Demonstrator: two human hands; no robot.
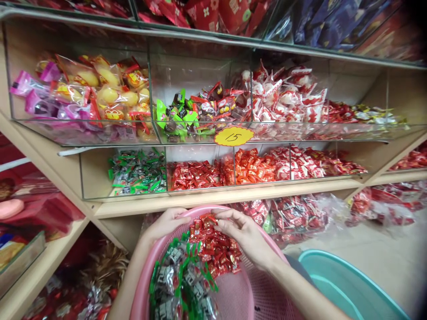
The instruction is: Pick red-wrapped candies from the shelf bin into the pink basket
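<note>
Candies [216, 249] between both hands [247, 233], inside pink basket [233, 295]

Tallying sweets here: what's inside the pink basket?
The pink basket holds red sweets beside green-and-silver packets. Some bare basket floor shows; anything under these piles is covered, so I can't tell.

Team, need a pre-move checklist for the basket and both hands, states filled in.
1. Left hand on basket rim: ok.
2. Right hand at the red candies in the basket: ok.
3. Right hand pinching a candy: cannot tell, the fingertips sit against the pile.
4. Red candies and green candies fully apart: not ok, the two piles meet.
5. Room left in basket: ok, bare pink surface shows beside the piles.
6. Basket supported from below: cannot tell, underside out of view.
</note>
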